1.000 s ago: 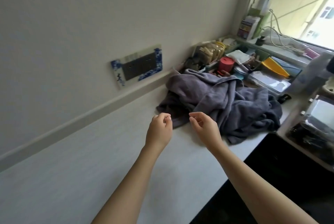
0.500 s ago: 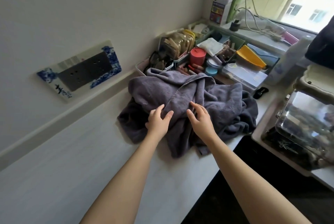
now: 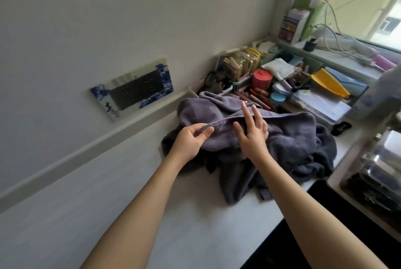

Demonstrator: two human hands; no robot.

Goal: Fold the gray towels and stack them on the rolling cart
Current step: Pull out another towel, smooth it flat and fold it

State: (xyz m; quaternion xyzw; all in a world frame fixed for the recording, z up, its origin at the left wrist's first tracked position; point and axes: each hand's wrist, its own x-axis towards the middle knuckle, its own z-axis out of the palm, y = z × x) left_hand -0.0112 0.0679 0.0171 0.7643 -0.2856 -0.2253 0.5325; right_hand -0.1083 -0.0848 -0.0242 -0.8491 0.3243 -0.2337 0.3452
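A white counter [image 3: 91, 214] runs along the wall, and a rumpled heap of gray towels [image 3: 293, 145] lies on it near the far end, just before a clutter of small items by the window. The left hand [image 3: 191, 140] pinches a raised hem of the top towel between thumb and curled fingers. The right hand [image 3: 252, 136] lies just beside it on the same fold, fingers straight and spread. A red cylindrical container [image 3: 262, 79] stands behind the heap
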